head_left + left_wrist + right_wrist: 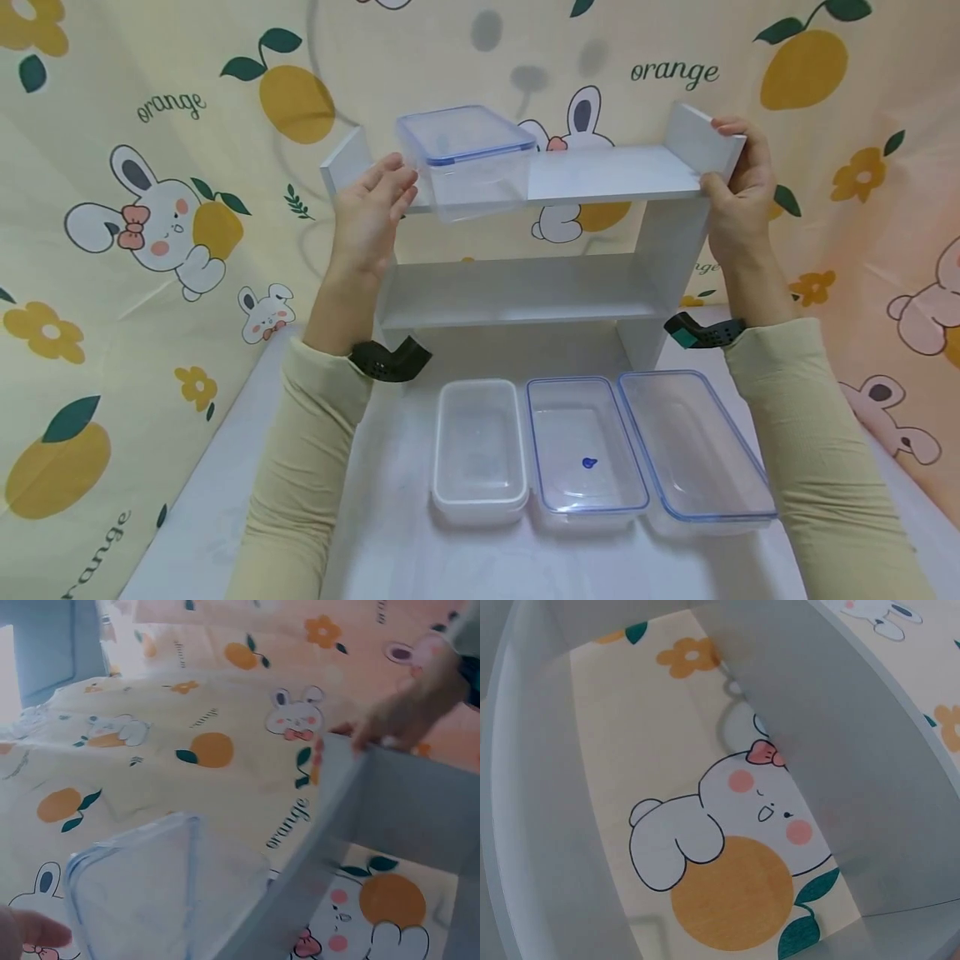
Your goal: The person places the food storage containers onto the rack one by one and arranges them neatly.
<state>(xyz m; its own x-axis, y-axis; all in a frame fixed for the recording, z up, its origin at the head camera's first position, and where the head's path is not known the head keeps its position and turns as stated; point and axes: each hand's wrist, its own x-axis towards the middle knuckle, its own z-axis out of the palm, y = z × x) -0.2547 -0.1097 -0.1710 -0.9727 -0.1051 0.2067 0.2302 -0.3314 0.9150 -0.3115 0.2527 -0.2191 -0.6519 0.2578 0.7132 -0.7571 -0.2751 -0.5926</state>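
A clear plastic food container with a blue-rimmed lid (476,162) sits at the left of the top board of a white shelf unit (600,173), its front jutting past the edge. Just left of it is my left hand (375,204), fingers extended. In the left wrist view a fingertip (41,928) shows a small gap from the container (142,900). My right hand (738,179) grips the raised right end panel of the shelf, thumb in front and fingers behind. The right wrist view shows the shelf's inner compartment (540,787) but no hand.
Three more lidded containers stand in a row on the white table before the shelf: one with a whitish lid (480,446), two with blue-rimmed lids (585,433) (697,442). A patterned cloth (187,350) hangs behind and at the sides. The shelf has a middle board (517,292).
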